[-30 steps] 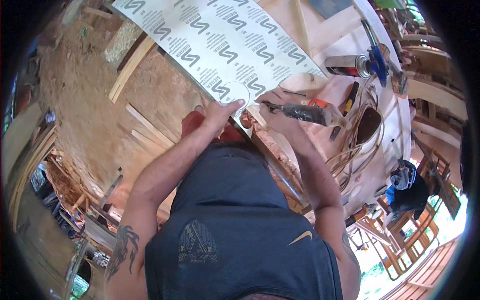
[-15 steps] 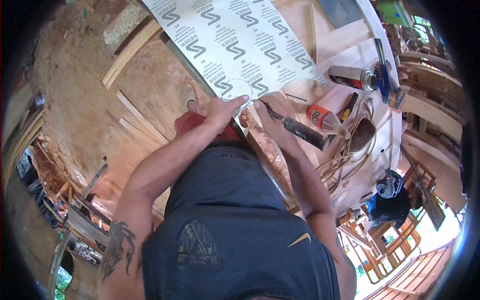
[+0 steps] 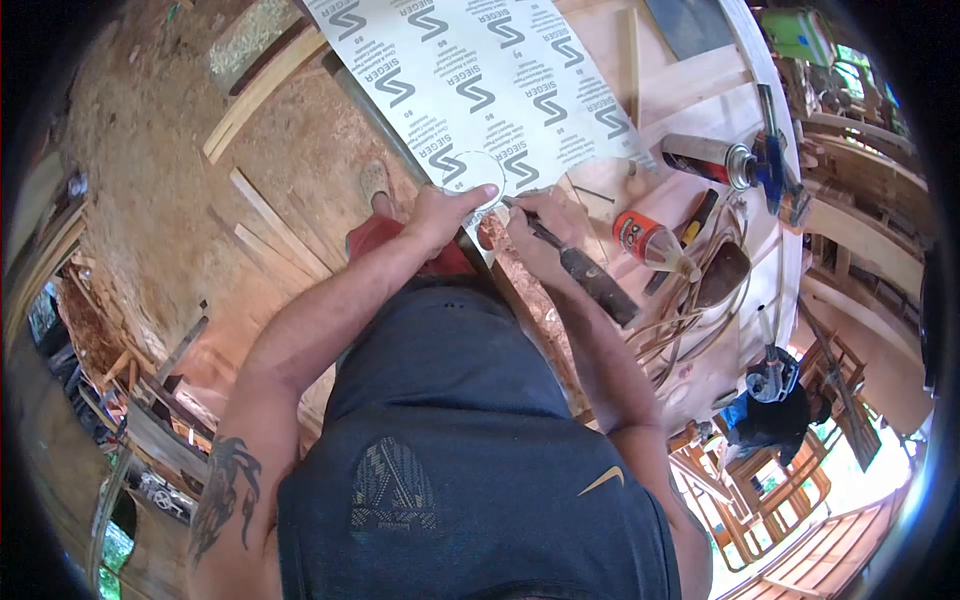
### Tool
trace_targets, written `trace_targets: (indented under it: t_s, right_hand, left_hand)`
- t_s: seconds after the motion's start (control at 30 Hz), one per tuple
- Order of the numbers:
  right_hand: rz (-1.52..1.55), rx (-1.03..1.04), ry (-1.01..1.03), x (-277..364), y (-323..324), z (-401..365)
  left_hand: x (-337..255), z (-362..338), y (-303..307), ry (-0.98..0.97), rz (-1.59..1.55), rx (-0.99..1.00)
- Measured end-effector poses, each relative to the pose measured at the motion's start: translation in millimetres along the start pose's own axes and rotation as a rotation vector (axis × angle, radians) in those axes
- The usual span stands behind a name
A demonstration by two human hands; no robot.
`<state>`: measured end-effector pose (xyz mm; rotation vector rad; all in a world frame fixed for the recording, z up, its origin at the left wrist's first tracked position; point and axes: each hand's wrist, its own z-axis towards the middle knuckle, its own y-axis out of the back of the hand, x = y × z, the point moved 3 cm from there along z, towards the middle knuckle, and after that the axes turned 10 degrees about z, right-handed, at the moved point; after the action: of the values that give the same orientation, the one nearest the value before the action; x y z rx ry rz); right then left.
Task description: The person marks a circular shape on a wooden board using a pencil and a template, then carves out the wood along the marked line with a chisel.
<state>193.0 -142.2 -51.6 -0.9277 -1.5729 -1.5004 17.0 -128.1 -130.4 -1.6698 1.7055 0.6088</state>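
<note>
A white-backed sheet of sandpaper (image 3: 470, 90), printed with SIEGER and 80, lies over the work surface. A circle is drawn near its lower end, beside a curved cut edge. My left hand (image 3: 442, 212) pinches that edge, thumb on top over the circle's lower rim and fingers underneath. Just to the right, my right hand (image 3: 540, 235) is closed around a slim dark-handled tool (image 3: 598, 285), its thick handle end pointing down and right. The tip reaches the paper by the circle; its exact shape is too small to tell.
An orange-labelled bottle (image 3: 645, 238), a yellow-and-black tool (image 3: 697, 218) and coiled cord (image 3: 735, 290) lie on the right. A blow torch with a canister (image 3: 710, 160) lies beyond. Wood strips (image 3: 275, 220) lie on the floor at left, near a foot (image 3: 374, 180).
The dark tool's handle end has swung slightly down and left with my right hand. My left hand keeps its pinch on the sandpaper. The whole view has shifted slightly.
</note>
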Motion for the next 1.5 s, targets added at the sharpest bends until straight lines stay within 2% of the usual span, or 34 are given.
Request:
trace_targets:
  t_s: [0.07,0.17,0.37,0.57,0.67,1.07,1.17,1.37,1.5]
  right_hand:
    - [-0.034,-0.057,0.022,1,-5,-4]
    - [0.069,-0.103,0.067,-9,-10,-5]
    - [-0.043,0.041,-0.029,10,6,10]
    - [0.130,0.062,-0.073,-13,6,18]
    - [0.099,0.065,-0.064,-24,5,20]
    - [0.182,0.082,-0.131,-19,6,22]
    - [0.140,0.087,-0.069,-22,6,23]
    - [0.174,0.057,-0.153,-34,-3,21]
    - [0.155,0.056,-0.134,-38,-6,21]
  left_hand:
    - [-5,-3,1,0.001,0.043,-0.004]
    - [1,0,2,0.004,0.005,0.010]
    - [1,1,1,-0.033,-0.010,0.017]
    - [-1,1,1,-0.025,-0.009,0.025]
    - [0,2,1,-0.077,0.012,0.021]
    - [13,9,3,-0.043,-0.020,0.038]
    - [11,7,3,-0.045,-0.012,0.036]
    - [4,3,3,-0.004,0.011,0.039]
    - [-1,0,1,-0.011,-0.021,0.033]
